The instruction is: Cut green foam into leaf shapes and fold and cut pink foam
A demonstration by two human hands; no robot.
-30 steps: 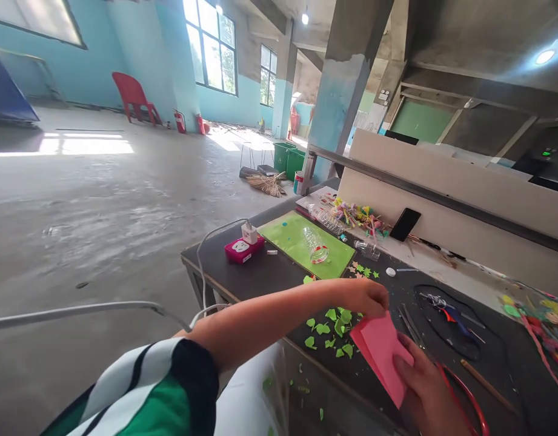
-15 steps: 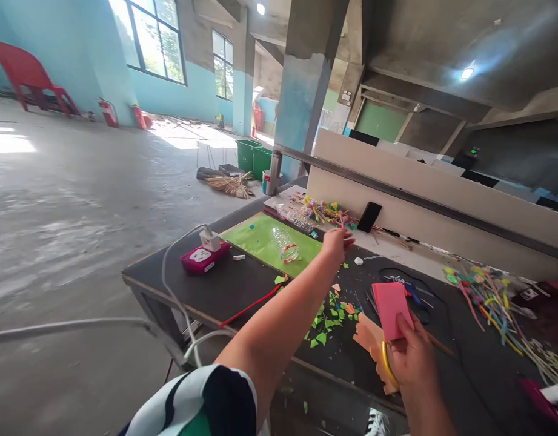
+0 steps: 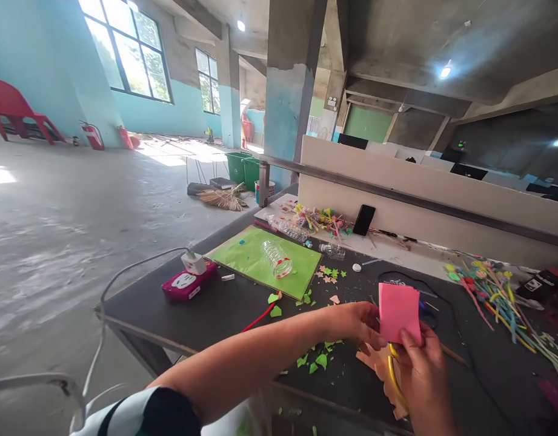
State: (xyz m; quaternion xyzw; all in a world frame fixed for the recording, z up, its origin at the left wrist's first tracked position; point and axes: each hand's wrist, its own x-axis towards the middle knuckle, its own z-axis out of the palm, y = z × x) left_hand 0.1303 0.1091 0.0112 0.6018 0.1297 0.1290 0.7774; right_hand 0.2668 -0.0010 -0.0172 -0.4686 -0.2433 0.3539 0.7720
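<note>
My right hand (image 3: 419, 357) grips a stack of pink paper (image 3: 399, 312), thumb on its front, and yellow scissor handles (image 3: 394, 375) hang by the palm. At the left edge of the stack is my left hand (image 3: 363, 324), its fingers partly hidden behind the paper's edge; whether they grip it is unclear. Orange paper scraps (image 3: 374, 362) lie below the hands. Green paper scraps (image 3: 322, 361) are scattered under my left forearm. Small green and orange stars (image 3: 331, 274) sit beyond it on the dark table (image 3: 242, 303).
A green board (image 3: 228, 251) bears a clear plastic bottle (image 3: 276, 259). A purple power strip (image 3: 188, 284) with a plugged-in charger is at the left. A black phone (image 3: 364, 220) leans against the partition. Colourful craft stems (image 3: 492, 290) lie at the right.
My left hand has come back from the far side of the table to the pink paper. The stars and a small clear bottle now show where it was. The view has shifted slightly.
</note>
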